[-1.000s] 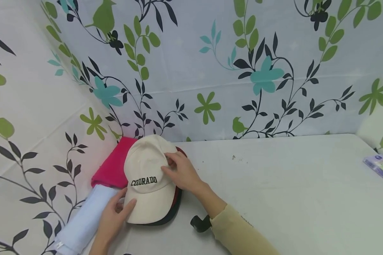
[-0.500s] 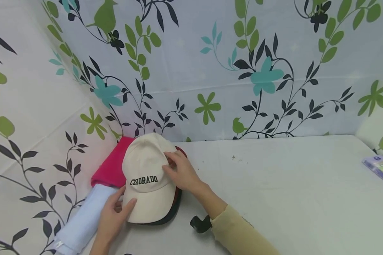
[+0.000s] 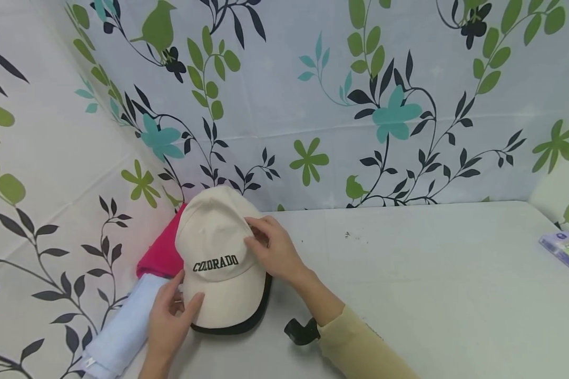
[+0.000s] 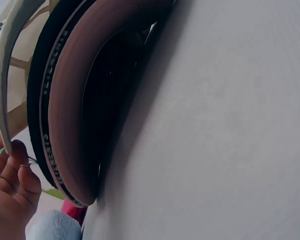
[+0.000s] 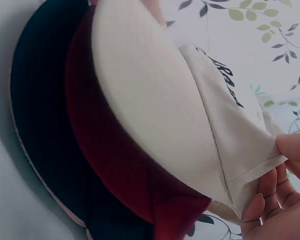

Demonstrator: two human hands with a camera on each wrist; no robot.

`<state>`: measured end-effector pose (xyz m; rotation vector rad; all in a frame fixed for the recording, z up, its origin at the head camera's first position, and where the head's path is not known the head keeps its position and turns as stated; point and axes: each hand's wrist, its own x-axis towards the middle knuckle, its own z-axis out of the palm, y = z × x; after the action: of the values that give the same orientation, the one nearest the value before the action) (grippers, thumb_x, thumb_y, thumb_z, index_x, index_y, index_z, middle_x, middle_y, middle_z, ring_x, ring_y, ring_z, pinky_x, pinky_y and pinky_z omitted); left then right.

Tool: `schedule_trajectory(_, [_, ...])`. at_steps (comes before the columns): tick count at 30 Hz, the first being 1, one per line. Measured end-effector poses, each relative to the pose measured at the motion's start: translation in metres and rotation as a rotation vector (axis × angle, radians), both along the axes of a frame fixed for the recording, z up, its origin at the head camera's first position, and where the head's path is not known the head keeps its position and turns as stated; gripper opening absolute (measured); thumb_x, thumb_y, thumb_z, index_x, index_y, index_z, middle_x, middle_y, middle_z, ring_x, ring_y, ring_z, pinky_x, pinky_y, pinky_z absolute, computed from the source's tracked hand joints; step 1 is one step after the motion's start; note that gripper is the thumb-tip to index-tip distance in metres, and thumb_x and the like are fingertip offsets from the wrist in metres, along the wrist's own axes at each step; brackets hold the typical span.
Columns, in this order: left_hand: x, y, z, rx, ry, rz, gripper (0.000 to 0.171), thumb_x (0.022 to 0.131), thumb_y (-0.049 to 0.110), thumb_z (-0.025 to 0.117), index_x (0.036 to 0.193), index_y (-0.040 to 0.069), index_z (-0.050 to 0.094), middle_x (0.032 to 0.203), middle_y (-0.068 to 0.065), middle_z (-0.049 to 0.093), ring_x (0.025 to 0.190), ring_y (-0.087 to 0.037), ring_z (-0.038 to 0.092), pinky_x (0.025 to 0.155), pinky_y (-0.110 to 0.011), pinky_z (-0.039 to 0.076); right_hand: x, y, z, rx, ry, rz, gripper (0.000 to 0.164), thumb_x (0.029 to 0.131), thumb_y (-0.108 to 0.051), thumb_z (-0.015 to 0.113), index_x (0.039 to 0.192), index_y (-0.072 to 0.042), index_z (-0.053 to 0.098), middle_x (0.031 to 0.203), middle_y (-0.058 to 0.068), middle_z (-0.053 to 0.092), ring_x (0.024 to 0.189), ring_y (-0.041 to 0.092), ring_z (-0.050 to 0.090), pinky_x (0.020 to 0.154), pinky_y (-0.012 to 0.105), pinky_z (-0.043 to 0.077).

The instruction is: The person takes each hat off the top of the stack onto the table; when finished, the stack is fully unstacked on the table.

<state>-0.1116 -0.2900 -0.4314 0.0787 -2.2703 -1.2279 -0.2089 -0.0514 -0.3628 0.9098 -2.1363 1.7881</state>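
Note:
Both hands hold a cream baseball cap (image 3: pixel 221 258) with COLORADO across its front. My left hand (image 3: pixel 168 318) pinches the brim's left edge, thumb on one face and fingers on the other. The lower right edge of the crown is pinched by my right hand (image 3: pixel 277 250). Beneath lie a dark red cap (image 5: pixel 110 145) and a dark navy or green cap (image 5: pixel 45 115), stacked. In the left wrist view a gap shows between the cream brim (image 4: pixel 4 90) and the dark brim (image 4: pixel 37 100) below it. The lower caps' crowns are mostly hidden.
A folded pink cloth (image 3: pixel 163 250) and a rolled light blue cloth (image 3: pixel 123 329) lie left of the caps. A black device (image 3: pixel 301 331) sits by the right wrist. Far right on the white table (image 3: pixel 408 295) is a small purple packet (image 3: pixel 566 250). Leaf-patterned fabric (image 3: pixel 265 105) hangs behind.
The cream cap has risen slightly and shifted up and left in the head view, with both hands keeping their hold. The red cap's edge beside it has gone out of sight there.

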Motion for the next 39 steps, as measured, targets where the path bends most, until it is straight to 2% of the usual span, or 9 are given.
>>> schedule_trajectory(3, [0.001,0.005,0.000,0.028,0.072,-0.030,0.067,0.082,-0.007,0.078,0.144,-0.002,0.053,0.120,0.001,0.053,0.080,-0.007,0.054,0.066,-0.010,0.044,0.000,0.005,0.002,-0.032,0.019,-0.005,0.037,0.096,-0.003,0.066,0.132,0.002,0.063,0.110,0.013,0.057,0.093,0.022,0.056,0.081,0.029,0.052])
schedule_trajectory(9, [0.005,0.016,0.002,0.020,0.141,-0.057,0.072,0.079,-0.011,0.079,0.145,-0.001,0.052,0.122,-0.005,0.054,0.080,-0.007,0.056,0.065,-0.010,0.045,0.001,0.014,0.008,-0.067,0.022,-0.009,0.036,0.094,0.000,0.066,0.130,0.003,0.064,0.107,0.014,0.059,0.089,0.023,0.057,0.075,0.029,0.051])
schedule_trajectory(16, [0.003,0.027,0.007,0.025,0.192,-0.117,0.077,0.076,-0.014,0.079,0.147,0.002,0.051,0.122,-0.004,0.052,0.074,-0.009,0.052,0.057,-0.013,0.044,-0.002,0.027,0.017,-0.071,0.030,-0.056,0.034,0.094,0.000,0.065,0.128,0.002,0.066,0.101,0.012,0.060,0.091,0.023,0.056,0.076,0.031,0.048])
schedule_trajectory(24, [-0.003,0.040,0.008,0.028,0.283,-0.214,0.082,0.073,-0.018,0.079,0.148,-0.001,0.048,0.123,-0.014,0.051,0.073,-0.010,0.052,0.058,-0.012,0.045,-0.009,0.042,0.022,-0.076,0.020,-0.104,0.033,0.094,-0.001,0.065,0.127,0.002,0.066,0.102,0.013,0.063,0.091,0.023,0.057,0.077,0.032,0.048])
schedule_trajectory(33, [-0.015,0.062,0.017,0.093,0.286,-0.304,0.082,0.077,-0.016,0.077,0.150,0.000,0.045,0.128,-0.017,0.050,0.081,-0.014,0.053,0.063,-0.013,0.047,-0.014,0.064,0.029,-0.112,-0.046,-0.156,0.034,0.096,-0.003,0.064,0.129,0.001,0.066,0.106,0.013,0.062,0.094,0.024,0.056,0.078,0.032,0.046])
schedule_trajectory(36, [-0.019,0.071,0.020,0.095,0.274,-0.309,0.080,0.078,-0.014,0.076,0.150,-0.001,0.044,0.127,-0.019,0.051,0.081,-0.014,0.053,0.064,-0.012,0.047,-0.014,0.071,0.030,-0.115,-0.069,-0.178,0.035,0.096,-0.004,0.065,0.131,0.000,0.066,0.108,0.013,0.062,0.096,0.024,0.055,0.079,0.031,0.046])
schedule_trajectory(39, [-0.021,0.078,0.023,0.072,0.271,-0.297,0.077,0.077,-0.015,0.076,0.147,-0.008,0.044,0.125,-0.025,0.051,0.080,-0.017,0.054,0.064,-0.012,0.047,-0.014,0.078,0.029,-0.115,-0.086,-0.186,0.035,0.096,-0.005,0.064,0.131,0.000,0.065,0.109,0.012,0.062,0.096,0.023,0.055,0.079,0.031,0.046])
